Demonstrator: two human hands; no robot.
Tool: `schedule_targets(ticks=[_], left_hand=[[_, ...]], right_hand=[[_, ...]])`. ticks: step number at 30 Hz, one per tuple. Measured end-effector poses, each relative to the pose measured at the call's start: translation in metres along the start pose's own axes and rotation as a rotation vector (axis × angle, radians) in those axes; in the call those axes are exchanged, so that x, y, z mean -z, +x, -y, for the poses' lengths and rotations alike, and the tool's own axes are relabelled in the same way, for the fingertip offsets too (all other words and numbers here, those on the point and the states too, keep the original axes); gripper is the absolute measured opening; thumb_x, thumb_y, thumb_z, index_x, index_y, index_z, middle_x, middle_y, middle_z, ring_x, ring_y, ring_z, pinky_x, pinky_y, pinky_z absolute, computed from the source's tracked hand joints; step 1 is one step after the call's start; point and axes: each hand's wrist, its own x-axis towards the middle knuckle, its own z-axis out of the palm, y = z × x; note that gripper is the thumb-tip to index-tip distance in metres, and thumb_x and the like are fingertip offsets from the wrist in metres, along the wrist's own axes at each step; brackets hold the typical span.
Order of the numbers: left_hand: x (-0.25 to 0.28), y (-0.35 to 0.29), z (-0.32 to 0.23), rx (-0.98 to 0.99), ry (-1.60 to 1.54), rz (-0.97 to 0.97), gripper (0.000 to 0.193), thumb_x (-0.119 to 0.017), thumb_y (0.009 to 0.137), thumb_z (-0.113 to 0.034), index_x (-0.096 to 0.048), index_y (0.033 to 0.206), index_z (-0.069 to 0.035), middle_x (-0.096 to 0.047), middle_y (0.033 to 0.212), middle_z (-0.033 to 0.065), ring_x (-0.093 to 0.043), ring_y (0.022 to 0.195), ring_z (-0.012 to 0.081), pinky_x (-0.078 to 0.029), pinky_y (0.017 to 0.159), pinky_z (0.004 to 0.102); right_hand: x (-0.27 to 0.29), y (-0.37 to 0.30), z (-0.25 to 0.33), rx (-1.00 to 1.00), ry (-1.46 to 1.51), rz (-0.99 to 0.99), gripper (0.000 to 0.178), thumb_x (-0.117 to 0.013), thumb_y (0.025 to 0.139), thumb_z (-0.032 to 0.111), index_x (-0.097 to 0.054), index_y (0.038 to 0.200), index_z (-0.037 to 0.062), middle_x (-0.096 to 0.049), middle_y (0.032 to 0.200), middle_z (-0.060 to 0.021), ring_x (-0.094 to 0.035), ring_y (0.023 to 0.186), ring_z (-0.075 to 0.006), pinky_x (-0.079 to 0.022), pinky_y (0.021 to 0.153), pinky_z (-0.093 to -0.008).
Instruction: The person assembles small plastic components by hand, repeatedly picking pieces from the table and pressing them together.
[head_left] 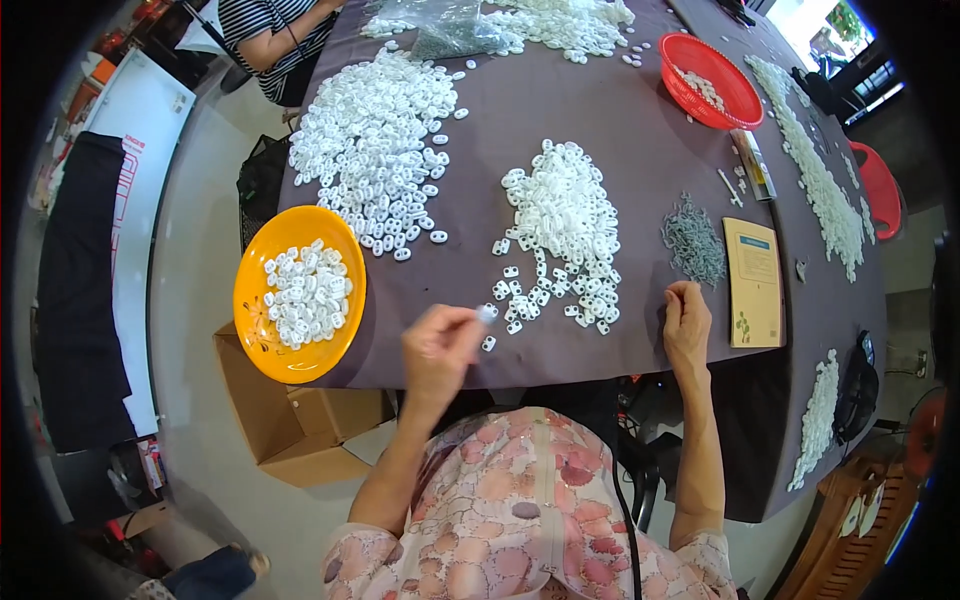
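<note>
My left hand [438, 358] is raised over the table's front edge, slightly blurred, with thumb and fingers pinched on a small white plastic piece [487, 313]. In front of it spreads a heap of white two-hole plastic pieces [565, 205], its loose ones nearest my fingers. My right hand [687, 322] rests near the table edge with its fingers drawn together; what they hold, if anything, is too small to make out. Just beyond it lies a pile of small grey parts [694, 240]. An orange plate [300, 372] of white pieces sits at the left edge.
A larger heap of white oval pieces [375, 140] covers the far left. To the right are a yellow-tan booklet [754, 285], a narrow box [753, 165] and a red basket [735, 110]. An open cardboard box [265, 420] stands on the floor. Another person [270, 40] sits far left.
</note>
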Motion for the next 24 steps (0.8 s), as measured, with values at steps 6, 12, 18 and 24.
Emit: schedule_targets(ticks=[6,12,18,24], left_hand=[[0.115,0.027,0.003,-0.11,0.183,-0.454,0.008,-0.062,0.084,-0.009,-0.063,0.086,-0.002,-0.056,0.072,-0.0041,-0.045,0.061,0.0026,-0.038,0.054,0.0185],[0.124,0.029,-0.002,-0.284,0.682,-0.526,0.013,-0.06,0.085,-0.011,-0.062,0.089,0.001,-0.057,0.073,0.0071,-0.05,0.061,0.0146,-0.042,0.056,0.0266],[0.028,0.001,0.011,-0.367,0.53,-0.076,0.008,-0.065,0.077,-0.006,-0.062,0.083,-0.002,-0.057,0.076,0.0109,-0.059,0.065,0.0262,-0.046,0.057,0.0327],[-0.012,-0.019,0.034,-0.378,0.622,-0.073,0.014,-0.065,0.076,-0.002,-0.062,0.09,-0.003,-0.056,0.08,0.0087,-0.058,0.062,0.0244,-0.046,0.055,0.0323]], right_hand=[[-0.011,0.002,-0.001,-0.048,0.069,-0.01,0.005,-0.052,0.087,0.003,-0.054,0.089,-0.0008,-0.055,0.074,-0.0134,-0.054,0.066,-0.0235,-0.044,0.062,-0.0316],[-0.015,-0.002,-0.004,0.021,0.06,-0.053,0.005,-0.052,0.085,0.0,-0.055,0.09,-0.0008,-0.055,0.076,-0.0126,-0.054,0.067,-0.0232,-0.044,0.064,-0.0301],[-0.016,-0.009,-0.006,-0.046,0.143,-0.066,0.01,-0.051,0.085,-0.002,-0.056,0.093,-0.0008,-0.056,0.078,-0.0067,-0.052,0.07,-0.0147,-0.043,0.066,-0.0255],[-0.013,-0.014,-0.017,-0.162,0.262,-0.036,0.012,-0.051,0.083,-0.004,-0.057,0.094,-0.001,-0.054,0.08,-0.0062,-0.052,0.072,-0.0135,-0.043,0.067,-0.0246]])
